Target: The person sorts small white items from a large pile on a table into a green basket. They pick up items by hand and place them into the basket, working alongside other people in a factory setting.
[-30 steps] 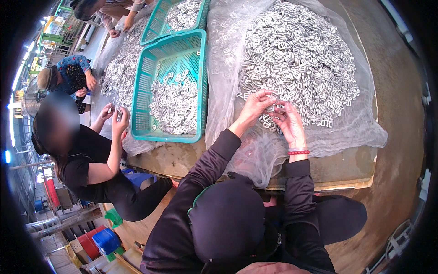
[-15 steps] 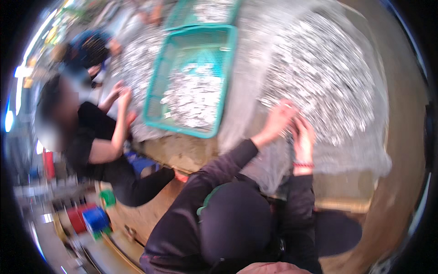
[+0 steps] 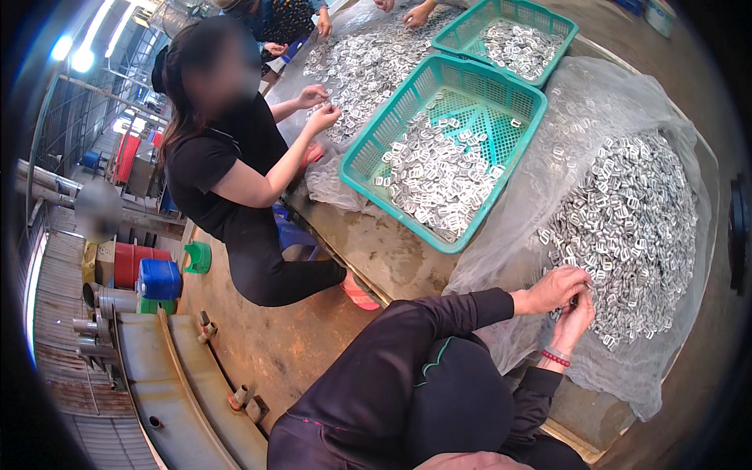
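My left hand [image 3: 558, 287] and my right hand [image 3: 576, 319], which wears a red bracelet at the wrist, meet at the near edge of a big heap of small silver metal buckles [image 3: 634, 227]. The heap lies on a clear plastic sheet [image 3: 548, 157] spread over the table. Both hands have their fingers pinched together on small buckles from the heap, and the pieces are mostly hidden between the fingers. My dark sleeves reach in from the lower edge.
A teal plastic basket [image 3: 392, 133] partly filled with buckles stands left of the heap, with a second teal basket [image 3: 470, 27] behind it. A co-worker in black [image 3: 235, 172] squats at the table's left side, handling another pile [image 3: 360, 70]. More hands work at the top. Blue and red containers [image 3: 157, 274] stand on the floor.
The view has swung left, so the co-worker and floor now fill more of the picture. My hands stay together at the heap's edge, working small pieces.
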Tool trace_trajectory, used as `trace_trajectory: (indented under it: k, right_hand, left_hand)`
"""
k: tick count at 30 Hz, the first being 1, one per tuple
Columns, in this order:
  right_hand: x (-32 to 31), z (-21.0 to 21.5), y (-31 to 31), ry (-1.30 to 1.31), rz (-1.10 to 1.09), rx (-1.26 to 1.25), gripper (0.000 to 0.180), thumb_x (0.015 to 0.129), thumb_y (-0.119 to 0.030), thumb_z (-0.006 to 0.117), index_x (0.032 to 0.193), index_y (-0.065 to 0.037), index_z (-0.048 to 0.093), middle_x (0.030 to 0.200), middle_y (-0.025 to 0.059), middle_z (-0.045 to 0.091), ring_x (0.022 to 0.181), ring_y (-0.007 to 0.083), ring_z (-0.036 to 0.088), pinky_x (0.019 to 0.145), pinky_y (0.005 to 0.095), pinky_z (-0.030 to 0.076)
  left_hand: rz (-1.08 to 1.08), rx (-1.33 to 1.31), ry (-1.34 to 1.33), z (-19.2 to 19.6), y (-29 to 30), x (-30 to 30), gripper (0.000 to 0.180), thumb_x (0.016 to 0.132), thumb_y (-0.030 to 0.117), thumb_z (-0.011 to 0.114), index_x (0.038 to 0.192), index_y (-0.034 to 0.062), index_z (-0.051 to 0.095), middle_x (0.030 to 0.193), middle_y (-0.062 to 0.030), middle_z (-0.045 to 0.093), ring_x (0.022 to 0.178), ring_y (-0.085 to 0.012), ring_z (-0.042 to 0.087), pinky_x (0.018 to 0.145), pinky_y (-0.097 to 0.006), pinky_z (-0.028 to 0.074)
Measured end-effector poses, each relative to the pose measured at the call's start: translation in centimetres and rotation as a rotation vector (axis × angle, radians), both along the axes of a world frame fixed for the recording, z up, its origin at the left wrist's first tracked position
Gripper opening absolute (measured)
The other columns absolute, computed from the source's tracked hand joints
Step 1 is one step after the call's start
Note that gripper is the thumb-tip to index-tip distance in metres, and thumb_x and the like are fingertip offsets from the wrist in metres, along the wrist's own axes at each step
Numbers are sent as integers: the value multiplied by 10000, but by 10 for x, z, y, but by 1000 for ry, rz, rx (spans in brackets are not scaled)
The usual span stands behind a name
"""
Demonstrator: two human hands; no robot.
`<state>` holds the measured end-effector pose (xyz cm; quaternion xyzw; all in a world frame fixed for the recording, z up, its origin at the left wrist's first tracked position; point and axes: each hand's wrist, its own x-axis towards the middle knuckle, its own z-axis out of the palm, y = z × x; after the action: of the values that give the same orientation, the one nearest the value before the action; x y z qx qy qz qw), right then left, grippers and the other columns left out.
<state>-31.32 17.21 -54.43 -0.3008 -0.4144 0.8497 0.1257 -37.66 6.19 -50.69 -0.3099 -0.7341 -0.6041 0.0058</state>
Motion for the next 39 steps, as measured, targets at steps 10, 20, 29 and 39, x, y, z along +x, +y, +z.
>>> trace_trajectory:
  k: [10,20,29,39]
  right_hand:
    - [-15,22,-7,27,1,-159,360,955,-100,472,1280,51,450,1131,126,580,967,154,585,825,242,508]
    - [-4,4,27,183,-35,-575,390,856,-19,535,1230,68,467,998,146,539,857,225,503,582,245,421]
    - [3,37,32,168,95,-451,147,934,-187,551,965,-48,516,810,52,456,706,149,425,477,223,346]
    - [2,47,34,70,30,-399,133,933,-161,559,971,-43,510,789,46,456,659,112,394,450,209,321]
  left_hand:
    - [7,79,-168,-5,-9,-6,145,885,58,545,1020,4,535,850,-137,619,802,-291,634,687,-359,492]
    - [-51,998,-839,14,-74,-80,213,799,41,513,1008,78,507,898,-103,593,877,-250,613,692,-370,549]
    - [957,-718,-240,30,-328,-189,405,775,369,706,945,5,654,926,-198,674,896,-315,648,773,-422,493]
    - [975,-1120,-240,-46,-366,-200,219,805,183,621,840,-27,672,936,-284,644,886,-410,639,770,-470,520]
